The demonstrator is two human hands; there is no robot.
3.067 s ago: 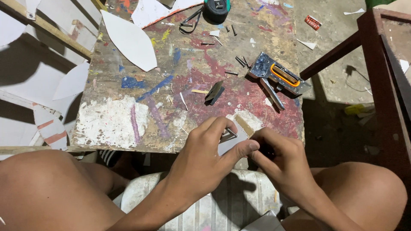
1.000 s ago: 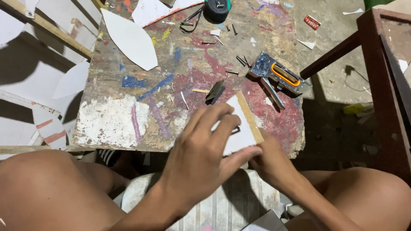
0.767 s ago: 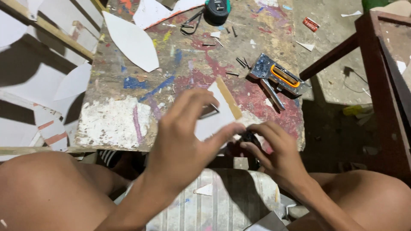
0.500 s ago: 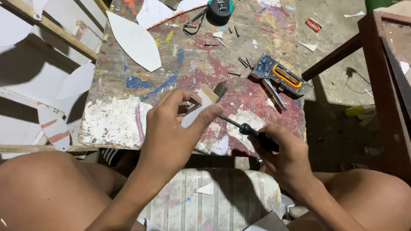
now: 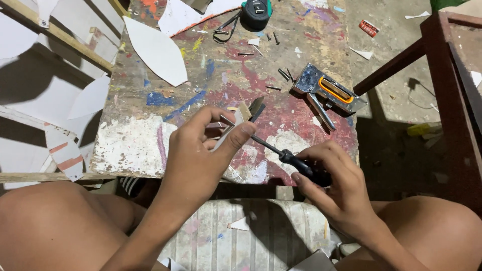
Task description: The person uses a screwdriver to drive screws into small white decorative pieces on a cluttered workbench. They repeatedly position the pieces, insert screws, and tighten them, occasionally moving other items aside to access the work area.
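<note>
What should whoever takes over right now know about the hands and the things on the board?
Left hand: pinches a small white card piece with a wooden strip, above the paint-stained board.
Right hand: grips a black-handled screwdriver, tip at the piece.
On the board: staple gun, tape measure, loose nails, leaf-shaped white cutout.
Done: cutouts made. Left: work on the held piece, unfinished.

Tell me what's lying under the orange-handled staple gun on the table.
The orange-handled metal staple gun rests directly on the paint-splattered wooden tabletop, with loose dark nails beside it. Whatever lies beneath its body is hidden.
</note>
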